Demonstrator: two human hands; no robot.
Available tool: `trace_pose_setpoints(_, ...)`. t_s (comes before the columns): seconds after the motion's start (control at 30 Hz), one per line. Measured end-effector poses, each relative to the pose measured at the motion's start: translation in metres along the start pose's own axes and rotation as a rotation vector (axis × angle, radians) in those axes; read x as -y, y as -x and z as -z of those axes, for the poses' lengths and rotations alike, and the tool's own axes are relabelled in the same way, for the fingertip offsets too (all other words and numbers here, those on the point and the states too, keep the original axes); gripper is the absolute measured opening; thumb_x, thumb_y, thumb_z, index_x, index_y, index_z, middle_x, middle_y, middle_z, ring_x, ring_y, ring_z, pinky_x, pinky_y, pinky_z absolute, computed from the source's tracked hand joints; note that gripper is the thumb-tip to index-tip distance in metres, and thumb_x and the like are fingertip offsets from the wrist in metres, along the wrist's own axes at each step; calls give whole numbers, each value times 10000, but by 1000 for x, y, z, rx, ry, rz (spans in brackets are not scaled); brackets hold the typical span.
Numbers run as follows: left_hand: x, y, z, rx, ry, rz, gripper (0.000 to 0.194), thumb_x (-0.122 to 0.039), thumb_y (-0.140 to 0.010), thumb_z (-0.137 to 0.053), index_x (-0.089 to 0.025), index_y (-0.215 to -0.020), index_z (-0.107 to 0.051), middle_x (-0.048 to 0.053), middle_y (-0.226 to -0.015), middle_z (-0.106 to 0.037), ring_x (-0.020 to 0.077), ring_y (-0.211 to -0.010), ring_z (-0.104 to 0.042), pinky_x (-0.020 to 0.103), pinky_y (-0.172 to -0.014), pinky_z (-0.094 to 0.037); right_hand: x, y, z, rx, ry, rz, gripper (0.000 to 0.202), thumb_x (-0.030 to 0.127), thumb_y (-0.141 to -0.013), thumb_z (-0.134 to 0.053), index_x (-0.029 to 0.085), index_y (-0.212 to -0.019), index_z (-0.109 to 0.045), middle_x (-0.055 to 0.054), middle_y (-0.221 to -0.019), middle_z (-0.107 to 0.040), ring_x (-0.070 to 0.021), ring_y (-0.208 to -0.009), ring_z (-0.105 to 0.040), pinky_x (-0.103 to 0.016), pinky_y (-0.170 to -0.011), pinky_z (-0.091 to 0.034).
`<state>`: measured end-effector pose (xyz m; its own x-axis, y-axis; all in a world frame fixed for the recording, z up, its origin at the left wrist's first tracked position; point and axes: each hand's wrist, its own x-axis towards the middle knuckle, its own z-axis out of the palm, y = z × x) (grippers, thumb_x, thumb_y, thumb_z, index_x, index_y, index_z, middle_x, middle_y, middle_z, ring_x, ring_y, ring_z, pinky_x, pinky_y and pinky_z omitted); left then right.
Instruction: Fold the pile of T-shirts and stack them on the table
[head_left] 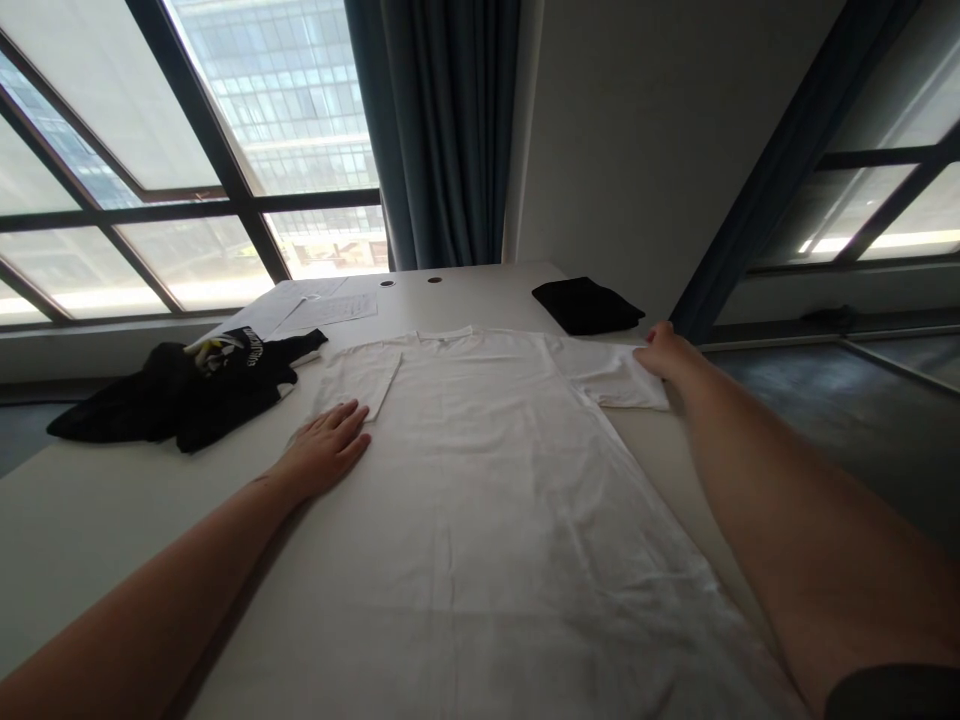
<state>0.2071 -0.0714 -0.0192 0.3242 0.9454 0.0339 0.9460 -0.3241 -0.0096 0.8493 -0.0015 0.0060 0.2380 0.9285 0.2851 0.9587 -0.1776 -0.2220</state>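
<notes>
A white T-shirt [480,480] lies spread on the table, its neckline at the far end and its body reaching toward me. The left sleeve is folded inward over the shirt. My left hand [330,445] rests flat near that folded sleeve, fingers stretched out. At the right, my right hand [664,350] pinches the outer edge of the right sleeve, which extends sideways from the shirt. The fingertips there are partly hidden behind the hand.
A crumpled black garment with a print [202,385] lies at the left table edge. A folded black cloth [589,305] sits at the far right. Papers [330,310] lie at the back left of the white table [480,285]. Behind hang dark curtains [442,130] beside windows.
</notes>
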Motion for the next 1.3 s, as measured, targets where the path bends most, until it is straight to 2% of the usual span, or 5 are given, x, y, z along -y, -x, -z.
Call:
trace_pose_setpoints(0.2, 4, -1, -1, -23, 16, -6, 708, -600, -1021, -316, -273, -1635, -450, 45, -1722, -380, 290, -1575, -368, 439, -1286, -283, 15, -3, 29, 333, -185, -160, 339, 257, -852, -660, 219, -1168, -774, -127, -950, -791, -298, -820, -757, -433, -740, -634)
trace_pose_setpoints(0.57, 7, -3, -3, -27, 20, -9, 717, -598, -1009, -330, -260, -1628, -460, 59, -1713, -396, 302, -1559, -392, 451, -1277, -307, 139, 34, 66, 0, -171, 271, 458, 378, -974, -586, 219, -1375, -737, -88, -1254, -777, -299, -1116, -726, -393, -1023, -533)
trace_pose_setpoints(0.87, 5, -2, -1, -8, 3, 3, 735, -628, -1008, -297, -277, -1637, -443, 39, -1724, -377, 296, -1566, -381, 436, -1282, -299, 190, 79, -8, 549, -99, 568, 792, 647, -1019, -467, 330, -1715, -263, -27, -1741, -307, -336, -1593, -314, -505, -1285, -289)
trace_pose_setpoints(1.13, 3, -2, -2, -30, 27, -6, 704, -601, -1009, -341, -279, -1623, -465, 45, -1714, -396, 297, -1560, -391, 443, -1277, -304, 179, 73, -44, 425, -112, 616, 715, 650, -1067, -277, 322, -1703, -301, -53, -1773, -227, -329, -1639, -147, -547, -1313, -172)
trace_pose_setpoints(1.3, 3, -2, -2, -18, 20, -3, 715, -606, -1012, -328, -270, -1631, -452, 52, -1720, -383, 299, -1569, -376, 444, -1284, -290, 153, 49, -55, 314, 16, 355, 825, 663, -1047, -297, 166, -1705, -261, -157, -1768, -218, -355, -1632, -173, -525, -1315, -173)
